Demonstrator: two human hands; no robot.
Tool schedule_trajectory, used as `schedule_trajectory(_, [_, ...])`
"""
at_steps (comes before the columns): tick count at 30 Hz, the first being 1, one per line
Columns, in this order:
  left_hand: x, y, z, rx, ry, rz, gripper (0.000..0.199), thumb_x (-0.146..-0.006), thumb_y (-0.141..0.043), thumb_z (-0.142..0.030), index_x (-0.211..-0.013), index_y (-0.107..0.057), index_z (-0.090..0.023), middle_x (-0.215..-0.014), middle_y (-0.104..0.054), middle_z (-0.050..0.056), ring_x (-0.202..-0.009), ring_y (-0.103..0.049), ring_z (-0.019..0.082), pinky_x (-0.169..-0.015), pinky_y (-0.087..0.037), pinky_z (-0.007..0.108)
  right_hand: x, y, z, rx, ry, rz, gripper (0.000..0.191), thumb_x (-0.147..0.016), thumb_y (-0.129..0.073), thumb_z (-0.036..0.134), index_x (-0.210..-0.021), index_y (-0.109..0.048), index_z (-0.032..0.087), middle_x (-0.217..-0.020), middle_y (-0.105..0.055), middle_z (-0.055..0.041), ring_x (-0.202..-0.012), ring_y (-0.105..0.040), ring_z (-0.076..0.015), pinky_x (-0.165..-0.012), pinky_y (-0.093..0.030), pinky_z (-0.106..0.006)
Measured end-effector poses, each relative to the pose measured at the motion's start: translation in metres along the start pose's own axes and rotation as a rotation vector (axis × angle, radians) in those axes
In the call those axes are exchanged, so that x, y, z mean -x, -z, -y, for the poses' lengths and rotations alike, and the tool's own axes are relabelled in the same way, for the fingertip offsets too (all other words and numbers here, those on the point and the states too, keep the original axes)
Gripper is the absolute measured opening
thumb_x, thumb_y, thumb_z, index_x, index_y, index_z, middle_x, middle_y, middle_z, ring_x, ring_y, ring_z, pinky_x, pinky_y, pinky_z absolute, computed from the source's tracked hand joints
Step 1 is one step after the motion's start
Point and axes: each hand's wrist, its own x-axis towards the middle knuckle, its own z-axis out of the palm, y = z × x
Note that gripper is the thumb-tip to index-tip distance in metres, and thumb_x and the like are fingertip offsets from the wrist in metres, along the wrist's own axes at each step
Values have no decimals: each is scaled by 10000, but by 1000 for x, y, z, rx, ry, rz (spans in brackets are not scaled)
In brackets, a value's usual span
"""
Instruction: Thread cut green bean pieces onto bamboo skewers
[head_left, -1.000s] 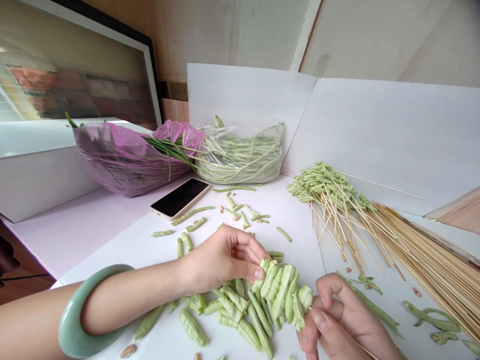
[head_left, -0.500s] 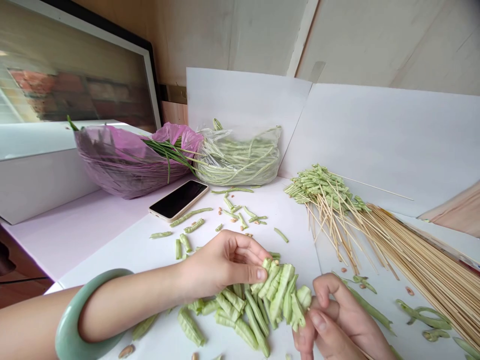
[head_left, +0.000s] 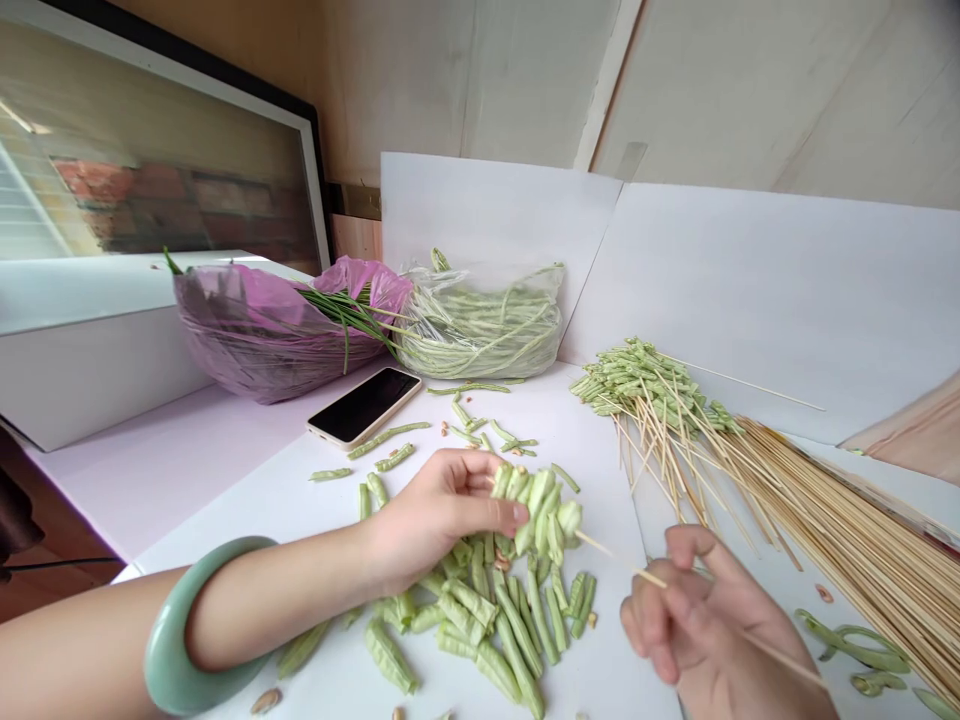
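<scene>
My left hand (head_left: 442,515), with a pale green bangle (head_left: 169,630) on its forearm, pinches a row of cut green bean pieces (head_left: 541,505) between thumb and fingers. A bamboo skewer (head_left: 596,543) runs out of the row's right end. Its bare length passes through the curled fingers of my right hand (head_left: 724,625), which grips it and is slightly blurred. Below the row, loose bean pieces (head_left: 480,610) lie heaped on the white surface.
Finished bean skewers (head_left: 645,385) are piled at right, beside a bundle of plain bamboo skewers (head_left: 840,510). Behind my left hand lie a phone (head_left: 365,405), a purple bag of greens (head_left: 270,335) and a clear bag of long beans (head_left: 484,325). Bean scraps (head_left: 855,640) lie at far right.
My right hand has moved right and away from the bean row, exposing the skewer between. My left hand has shifted slightly left and up with the bean pieces.
</scene>
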Motion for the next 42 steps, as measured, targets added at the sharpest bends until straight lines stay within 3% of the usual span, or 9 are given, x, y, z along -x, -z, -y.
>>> schedule_trajectory(6, [-10, 14, -8, 87, -213, -205, 55, -691, -670, -112, -696, -622, -137, -703, -609, -3, -619, -560, 80, -602, -465, 189, -36, 36, 11, 91, 146, -200, 284, -671, -796, 386, -753, -565, 241, -583, -510, 31, -523, -509, -132, -513, -512, -256])
schedule_trajectory(9, [-13, 17, -10, 176, -243, -239, 67, -703, -651, -95, -680, -622, -151, -663, -597, -26, -594, -553, 69, -608, -475, 186, -41, 43, 6, 212, 148, -149, 285, -618, -836, 365, -778, -644, 227, -674, -575, -5, -593, -568, -161, -542, -542, -264])
schedule_trajectory(13, [-14, 18, -11, 216, -259, -255, 101, -726, -680, -126, -646, -626, -155, -561, -533, -55, -572, -536, 62, -645, -484, 186, -41, 50, -5, 487, 210, -94, 294, -705, -765, 445, -870, -693, 212, -659, -619, -30, -585, -587, -171, -566, -554, -263])
schedule_trajectory(18, [-16, 21, -10, 164, -232, -245, 117, -706, -740, -175, -783, -667, -123, -747, -633, 0, -703, -589, 88, -701, -476, 200, -43, 61, -13, 791, 238, 52, 373, -799, -639, 514, -972, -722, 194, -708, -672, -60, -625, -628, -179, -592, -555, -243])
schedule_trajectory(24, [-16, 21, -8, 127, -199, -249, 201, -654, -777, -137, -805, -644, -121, -770, -643, 13, -668, -589, 89, -667, -458, 206, -34, 45, -19, 880, 299, -61, 387, -806, -591, 553, -918, -745, 216, -679, -667, -27, -594, -609, -157, -569, -532, -209])
schedule_trajectory(26, [-15, 20, -7, 136, -187, -245, 210, -646, -782, -142, -803, -644, -115, -775, -649, 23, -667, -596, 96, -655, -456, 211, -31, 39, -19, 856, 309, -97, 377, -785, -612, 560, -903, -746, 227, -752, -701, -32, -656, -639, -163, -622, -538, -195])
schedule_trajectory(30, [-15, 20, -7, 119, -163, -205, 213, -646, -785, -157, -791, -637, -110, -753, -653, 30, -638, -594, 96, -603, -432, 206, -30, 36, -17, 907, 346, -20, 339, -750, -654, 555, -855, -755, 250, -859, -736, -36, -746, -676, -182, -681, -540, -178])
schedule_trajectory(34, [-15, 22, -7, 81, -154, -206, 219, -644, -793, -187, -771, -628, -120, -690, -639, 10, -579, -574, 88, -542, -389, 203, -30, 34, -15, 871, 344, -74, 342, -748, -650, 589, -803, -755, 269, -840, -728, -24, -735, -653, -171, -716, -523, -178])
schedule_trajectory(42, [-15, 21, -6, 96, -140, -217, 258, -599, -823, -186, -779, -651, -118, -731, -668, 24, -627, -599, 104, -616, -430, 224, -33, 33, -15, 814, 335, -70, 364, -751, -656, 588, -776, -764, 241, -649, -632, -11, -492, -485, -123, -495, -461, -209])
